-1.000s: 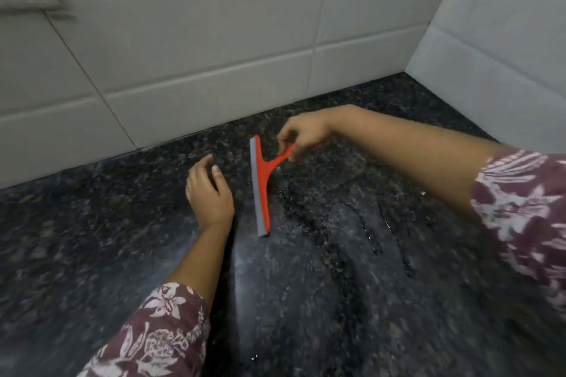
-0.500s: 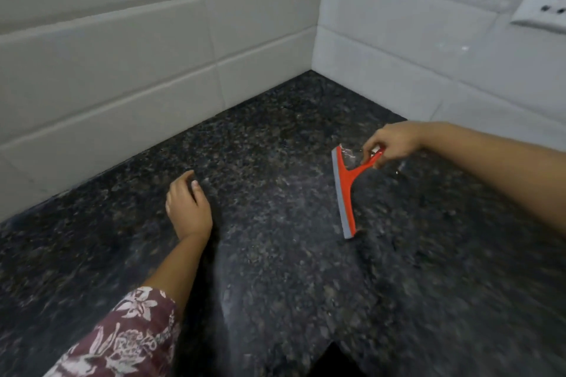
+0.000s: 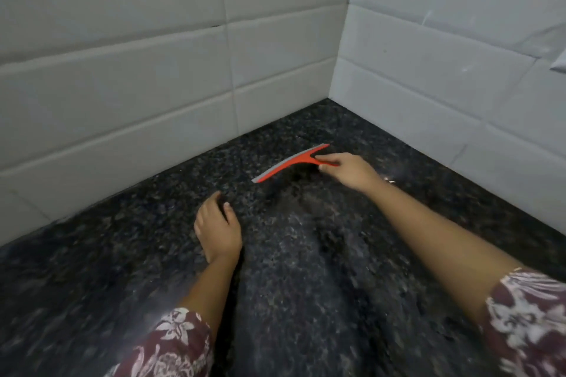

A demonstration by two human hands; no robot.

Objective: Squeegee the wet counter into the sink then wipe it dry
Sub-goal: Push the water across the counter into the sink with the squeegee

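Note:
A red squeegee point(image 3: 284, 166) with a grey rubber blade is held near the inner corner of the dark speckled granite counter point(image 3: 306, 300). My right hand point(image 3: 349, 171) is shut on its red handle, and the blade runs from upper right to lower left, facing the back wall. My left hand point(image 3: 217, 228) rests flat on the counter, fingers loosely curled, a little in front and left of the blade. A faint wet sheen shows on the counter in front of the squeegee. No sink is in view.
White tiled walls point(image 3: 153, 101) meet in a corner point(image 3: 330, 95) just behind the squeegee, closing off the counter at the back and the right. A wall socket edge point(image 3: 559, 64) shows at the far right. Floral sleeves cover both upper arms.
My right hand has carried the squeegee back toward the wall corner and turned its blade from lengthwise to slanting along the back wall. My left hand stays on the counter.

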